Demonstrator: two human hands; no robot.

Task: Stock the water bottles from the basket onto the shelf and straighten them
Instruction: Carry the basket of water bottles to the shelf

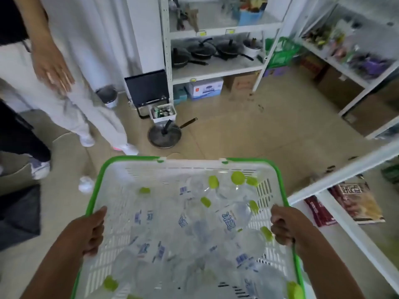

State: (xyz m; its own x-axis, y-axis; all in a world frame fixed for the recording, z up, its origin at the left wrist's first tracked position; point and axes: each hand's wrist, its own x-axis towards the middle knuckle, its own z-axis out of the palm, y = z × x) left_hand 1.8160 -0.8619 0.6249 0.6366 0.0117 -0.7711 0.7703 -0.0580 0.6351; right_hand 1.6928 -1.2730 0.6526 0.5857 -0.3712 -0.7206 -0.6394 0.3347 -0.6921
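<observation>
I carry a white basket with a green rim (133, 158) in front of me above the floor. Several clear water bottles (235, 219) with lime-green caps and blue labels lie jumbled inside it. My left hand (91, 230) grips the basket's left rim, fingers curled over the edge. On the opposite side my right hand (285, 225) grips the right rim. A white shelf (336, 175) stands close on my right, with brown snack packets on a lower level.
Another person in light trousers stands at the left, a hand (53, 67) hanging open. A pan with a lid (165, 134) and a white crate of cans (163, 112) sit on the floor ahead. A shelf rack with black pans (213, 52) stands behind.
</observation>
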